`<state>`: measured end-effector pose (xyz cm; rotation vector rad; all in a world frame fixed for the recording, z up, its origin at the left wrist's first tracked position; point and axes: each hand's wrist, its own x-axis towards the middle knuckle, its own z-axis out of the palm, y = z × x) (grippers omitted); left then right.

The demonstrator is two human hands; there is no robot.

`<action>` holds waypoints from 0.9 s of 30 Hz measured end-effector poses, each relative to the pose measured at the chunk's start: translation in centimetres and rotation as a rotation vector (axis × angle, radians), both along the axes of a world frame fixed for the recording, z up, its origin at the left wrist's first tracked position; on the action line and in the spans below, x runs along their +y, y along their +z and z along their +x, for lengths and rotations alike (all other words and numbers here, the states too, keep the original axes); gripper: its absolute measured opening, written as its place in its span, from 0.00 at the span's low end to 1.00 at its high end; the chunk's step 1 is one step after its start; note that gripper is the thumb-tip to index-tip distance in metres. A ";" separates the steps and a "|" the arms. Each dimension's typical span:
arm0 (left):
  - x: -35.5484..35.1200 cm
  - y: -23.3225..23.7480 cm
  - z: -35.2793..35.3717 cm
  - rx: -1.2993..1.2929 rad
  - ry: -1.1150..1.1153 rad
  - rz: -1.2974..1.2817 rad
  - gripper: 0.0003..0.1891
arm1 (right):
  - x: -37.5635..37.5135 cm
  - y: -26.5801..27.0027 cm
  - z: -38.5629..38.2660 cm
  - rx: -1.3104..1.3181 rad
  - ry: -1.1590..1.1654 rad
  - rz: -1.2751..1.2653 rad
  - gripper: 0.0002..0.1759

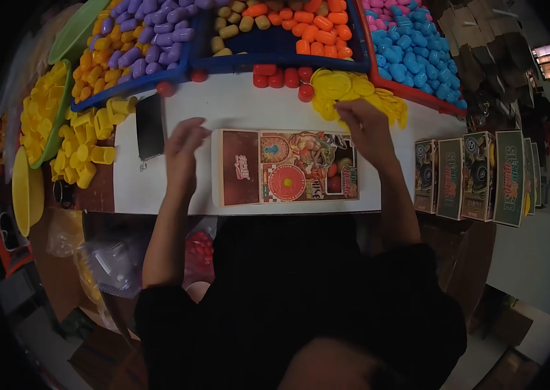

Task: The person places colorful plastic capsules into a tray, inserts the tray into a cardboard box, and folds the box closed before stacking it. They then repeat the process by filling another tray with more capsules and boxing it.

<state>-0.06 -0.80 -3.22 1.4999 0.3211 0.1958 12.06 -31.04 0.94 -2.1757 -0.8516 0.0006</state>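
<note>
left hand point(185, 144), flat printed box point(288, 168), right hand point(371, 130) on a smooth white bench point(223, 99)
the left hand is loosely curled, thumb and fingers apart, just beside the oblong card box, which lies between the hands; the right hand bends towards thin, round yellow discs point(340, 86), fingers curved down, whether clamped on one i cannot tell.

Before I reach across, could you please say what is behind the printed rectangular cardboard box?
Yellow flat plastic discs, red rounded plastic pieces, then a blue plastic tray; the right hand covers some discs.
</note>
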 end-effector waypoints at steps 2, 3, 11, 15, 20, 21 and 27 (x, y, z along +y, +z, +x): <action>-0.8 3.2 -2.6 -0.157 0.163 0.256 0.09 | -0.1 -0.7 2.9 -0.085 -0.166 0.031 0.11; -1.4 4.4 -3.7 -0.234 -0.071 0.504 0.11 | 0.0 -1.6 4.3 -0.102 -0.101 -0.219 0.11; -8.1 2.4 -5.3 -0.274 -0.508 1.114 0.30 | 2.5 -4.1 5.5 -0.017 -0.164 -0.754 0.18; -8.5 1.8 -5.1 -0.276 -0.519 1.226 0.29 | 1.4 -5.9 5.6 0.043 -0.229 -0.607 0.15; -9.0 2.5 -4.8 -0.282 -0.568 1.464 0.26 | 1.8 -4.6 5.1 0.046 -0.174 -0.619 0.11; -9.0 2.5 -4.5 -0.285 -0.576 1.518 0.26 | 1.6 -4.0 4.5 -0.017 -0.171 -0.461 0.09; -7.5 3.7 -3.6 -0.289 -0.595 1.237 0.26 | 1.5 0.4 -4.1 -0.130 0.200 -0.254 0.09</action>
